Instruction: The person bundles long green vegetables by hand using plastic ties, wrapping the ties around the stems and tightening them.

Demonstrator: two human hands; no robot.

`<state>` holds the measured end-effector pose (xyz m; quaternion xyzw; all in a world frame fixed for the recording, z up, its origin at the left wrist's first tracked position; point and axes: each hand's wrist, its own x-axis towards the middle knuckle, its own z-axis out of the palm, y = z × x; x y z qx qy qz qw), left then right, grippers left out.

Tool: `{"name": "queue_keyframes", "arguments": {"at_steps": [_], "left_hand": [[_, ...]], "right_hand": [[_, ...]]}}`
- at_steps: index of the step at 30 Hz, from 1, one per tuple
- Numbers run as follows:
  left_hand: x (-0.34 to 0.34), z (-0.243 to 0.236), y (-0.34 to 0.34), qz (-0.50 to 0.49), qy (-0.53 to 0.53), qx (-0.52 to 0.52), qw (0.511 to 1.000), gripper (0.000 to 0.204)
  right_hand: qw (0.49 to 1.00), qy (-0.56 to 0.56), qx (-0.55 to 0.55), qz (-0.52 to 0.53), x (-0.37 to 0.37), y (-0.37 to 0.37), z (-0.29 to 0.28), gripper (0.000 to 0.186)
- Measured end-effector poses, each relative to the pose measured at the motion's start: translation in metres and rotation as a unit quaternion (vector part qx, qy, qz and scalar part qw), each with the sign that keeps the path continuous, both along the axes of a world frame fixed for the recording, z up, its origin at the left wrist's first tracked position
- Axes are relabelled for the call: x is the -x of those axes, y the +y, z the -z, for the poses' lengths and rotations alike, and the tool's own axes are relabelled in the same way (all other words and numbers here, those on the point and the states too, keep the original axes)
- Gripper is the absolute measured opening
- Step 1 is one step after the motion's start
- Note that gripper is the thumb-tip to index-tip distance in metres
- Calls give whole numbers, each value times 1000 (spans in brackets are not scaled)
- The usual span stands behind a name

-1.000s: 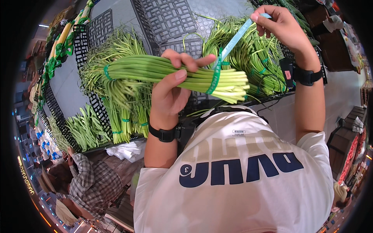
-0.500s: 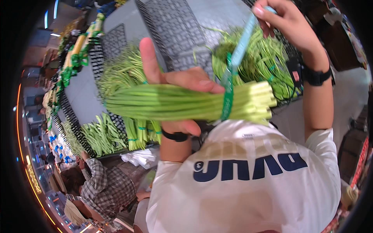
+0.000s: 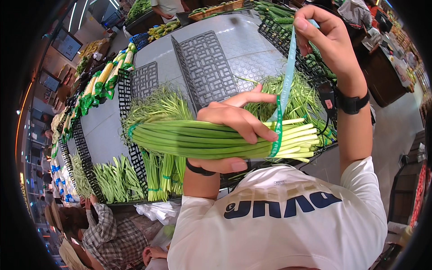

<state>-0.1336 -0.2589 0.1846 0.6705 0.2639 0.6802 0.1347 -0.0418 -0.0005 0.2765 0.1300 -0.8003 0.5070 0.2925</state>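
Observation:
A thick bundle of long green stalks (image 3: pixel 180 139), which look like garlic scapes, lies sideways before my chest, pale cut ends to the right. My left hand (image 3: pixel 234 117) grips it, fingers over the top and thumb beneath. Around the stalks near the cut ends runs a strip of green printed tape (image 3: pixel 289 74), whose pale blue side shows where it stretches up to my right hand (image 3: pixel 319 38). My right thumb and fingertips pinch that upper end. A narrow green band (image 3: pixel 131 131) circles the bundle's left end.
Behind the bundle are a grey display table (image 3: pixel 153 47), black lattice dividers (image 3: pixel 204 54) and piles of thin green stalks (image 3: pixel 157 105). Green beans (image 3: pixel 118 177) and wrapped corn (image 3: pixel 105 74) lie on the left. A person in a checked shirt (image 3: pixel 112 229) is at the lower left.
My left fingers have come down over the bundle, and the index finger now reaches toward the tape. The bundle sits slightly lower in view. My right hand still holds the tape up.

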Motion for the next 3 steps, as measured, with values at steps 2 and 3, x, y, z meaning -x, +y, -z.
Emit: {"name": "queue_keyframes", "arguments": {"at_steps": [2,3], "left_hand": [[-6,4,-3,38,-41,34,998,41],[-9,6,-1,43,-44,35,997,41]], "right_hand": [[996,-25,87,-5,-9,-6,-7,11],[996,-28,87,-9,-11,-6,-9,11]]}}
